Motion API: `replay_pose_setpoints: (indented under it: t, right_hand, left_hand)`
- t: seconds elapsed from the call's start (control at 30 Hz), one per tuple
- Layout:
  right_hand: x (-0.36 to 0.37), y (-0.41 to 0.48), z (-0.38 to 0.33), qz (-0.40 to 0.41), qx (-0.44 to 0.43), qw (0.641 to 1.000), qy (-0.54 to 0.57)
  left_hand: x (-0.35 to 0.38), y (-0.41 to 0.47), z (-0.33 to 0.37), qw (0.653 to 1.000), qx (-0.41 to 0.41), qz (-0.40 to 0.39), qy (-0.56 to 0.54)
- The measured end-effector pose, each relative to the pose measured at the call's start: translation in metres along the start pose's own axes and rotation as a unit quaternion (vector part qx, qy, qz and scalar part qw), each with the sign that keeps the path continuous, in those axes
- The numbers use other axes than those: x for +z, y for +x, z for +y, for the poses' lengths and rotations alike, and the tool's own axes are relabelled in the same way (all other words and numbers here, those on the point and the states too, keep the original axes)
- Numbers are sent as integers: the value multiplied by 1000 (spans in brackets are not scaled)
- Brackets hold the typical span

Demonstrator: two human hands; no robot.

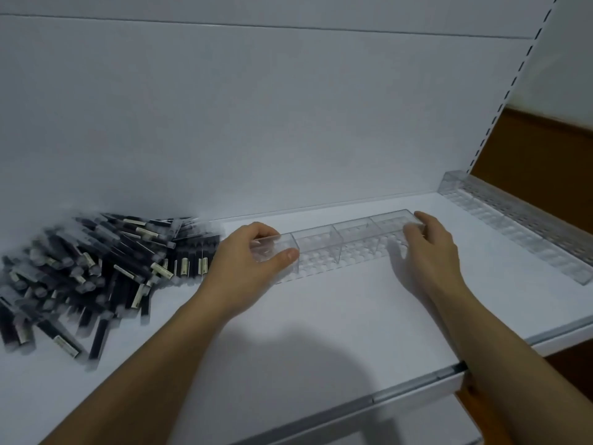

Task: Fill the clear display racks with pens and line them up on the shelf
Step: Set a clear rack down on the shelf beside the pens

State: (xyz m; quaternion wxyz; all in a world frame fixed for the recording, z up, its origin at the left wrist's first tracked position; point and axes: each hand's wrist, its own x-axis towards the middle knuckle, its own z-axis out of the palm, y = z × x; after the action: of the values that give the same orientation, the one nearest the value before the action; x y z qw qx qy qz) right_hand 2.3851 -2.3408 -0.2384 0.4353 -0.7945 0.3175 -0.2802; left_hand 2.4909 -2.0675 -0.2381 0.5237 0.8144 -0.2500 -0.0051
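Shelf (321, 332), white, carries everything. Clear rack (340, 245), lying mid-shelf: our left grip (253, 252) curls round its left end, thumb in front; our right grip (426, 242) clasps its right end. Pens (96, 268): heaped left. Second rack (519, 226): far right, apart.

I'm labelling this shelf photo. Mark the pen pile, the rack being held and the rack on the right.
pen pile (106, 268), head view, middle of the heap.
held rack (353, 240), head view, a middle compartment.
right rack (516, 224), head view, top face, midway along.
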Motion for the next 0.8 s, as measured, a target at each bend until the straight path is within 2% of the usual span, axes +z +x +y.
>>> replay_pose_setpoints:
  t: [0.13,0.23,0.47,0.73,0.8]
  right_hand:
    - [-1,-1,-2,28,12,997,64]
    - [-1,-3,-3,48,17,993,107]
    - [3,0,0,57,-3,995,84]
    - [-12,28,-1,-57,-24,998,19]
    - [-15,46,-9,-100,-74,991,-43]
  left_hand:
    - [-9,-2,8,995,69,4,75]
    - [-14,-2,11,986,88,-17,142]
    - [-22,2,15,966,122,-67,219]
    - [-28,3,14,960,126,-73,239]
    - [-27,4,12,960,120,-76,240]
